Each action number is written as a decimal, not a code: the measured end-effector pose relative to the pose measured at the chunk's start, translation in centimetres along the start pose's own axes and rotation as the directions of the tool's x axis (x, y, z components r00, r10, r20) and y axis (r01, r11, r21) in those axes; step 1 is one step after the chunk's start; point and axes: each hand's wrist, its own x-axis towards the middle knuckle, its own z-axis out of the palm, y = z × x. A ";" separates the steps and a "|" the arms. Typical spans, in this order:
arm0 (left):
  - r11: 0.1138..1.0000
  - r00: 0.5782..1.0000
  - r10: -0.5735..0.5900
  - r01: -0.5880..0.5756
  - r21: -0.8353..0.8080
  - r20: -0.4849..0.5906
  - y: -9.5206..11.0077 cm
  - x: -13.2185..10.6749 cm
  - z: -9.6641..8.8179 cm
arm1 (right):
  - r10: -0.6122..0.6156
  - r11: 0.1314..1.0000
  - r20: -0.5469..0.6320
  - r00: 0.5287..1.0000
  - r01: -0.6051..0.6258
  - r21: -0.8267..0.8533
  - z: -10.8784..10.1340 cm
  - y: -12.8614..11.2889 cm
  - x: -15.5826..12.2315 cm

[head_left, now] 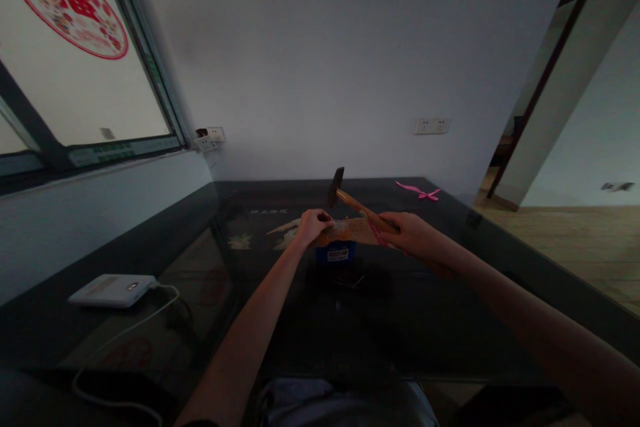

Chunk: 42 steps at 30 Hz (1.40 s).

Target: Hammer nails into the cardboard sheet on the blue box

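A hammer [357, 203] with a dark metal head and wooden handle is raised at a slant, with my right hand [407, 230] closed round the lower handle. Under it, a light brown, board-like piece [353, 231] with red patterning at its right end lies across a small blue box [336, 253]. My left hand [314, 225] is at the piece's left end, thumb and fingers pinched together. Whatever is between those fingertips is too small to make out. The hammer head is above and just right of my left fingers, apart from them.
On the dark glossy table [320, 327], a few thin, nail-like bits [350, 281] lie in front of the box. A white power bank [115, 290] with a white cable [133, 327] is at the left. A pink ribbon [423, 193] lies at the back right, near the wall [320, 80].
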 end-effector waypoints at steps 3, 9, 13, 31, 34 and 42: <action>0.999 0.999 -0.024 0.023 0.047 0.022 0.2 0.0 -0.1 | -0.028 0.999 0.050 0.998 0.030 -0.039 0.0 -0.3 -0.1; 1.000 0.999 -0.024 0.023 0.019 0.038 0.2 0.0 -0.1 | -0.021 0.997 0.052 0.998 0.024 -0.069 -0.1 -0.5 -0.1; 0.999 1.000 -0.008 0.007 0.035 0.027 -0.3 0.2 -0.1 | -0.025 0.996 0.032 0.999 0.028 -0.082 0.0 -0.4 0.0; 0.998 0.997 -0.039 0.036 0.053 0.069 -0.4 0.3 -0.6 | -0.023 0.997 0.039 0.999 0.026 -0.071 0.2 -0.6 0.1; 0.995 0.997 -0.054 0.049 0.086 0.061 -0.2 0.3 -0.5 | -0.032 0.996 0.060 0.998 0.037 -0.086 0.2 -0.6 0.2; 0.998 0.997 -0.020 0.016 0.060 0.074 -0.4 0.4 -0.2 | -0.030 0.993 0.041 0.999 0.035 -0.113 -0.1 -0.5 0.0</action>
